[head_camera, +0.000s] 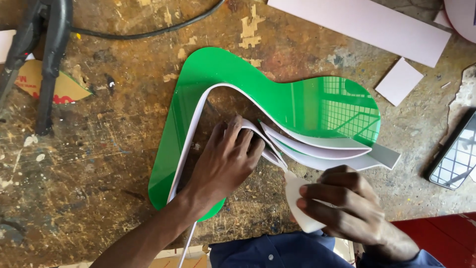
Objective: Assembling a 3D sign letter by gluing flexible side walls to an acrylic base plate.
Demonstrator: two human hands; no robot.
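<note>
The left hand [225,161] lies flat inside the curve of a glossy green sheet [223,74] near the front edge of the worn workbench [74,173]. Its fingers are spread and press a thin white strip [191,134] that stands on edge along the sheet's inner outline. The right hand [347,203], just beside the front edge, has its fingers curled around a small white bottle [297,198] whose tip points at the spot where the strip meets several loose white ends [322,149].

To do this well, I judge the strip must stay tight against the green edge while the bottle's tip stays right in the seam; pressure close to the tip should keep the bend from springing away.

A phone [453,159] lies at the right edge, a black cable [148,32] runs along the back, and pale offcuts [399,82] sit at the back right corner.
</note>
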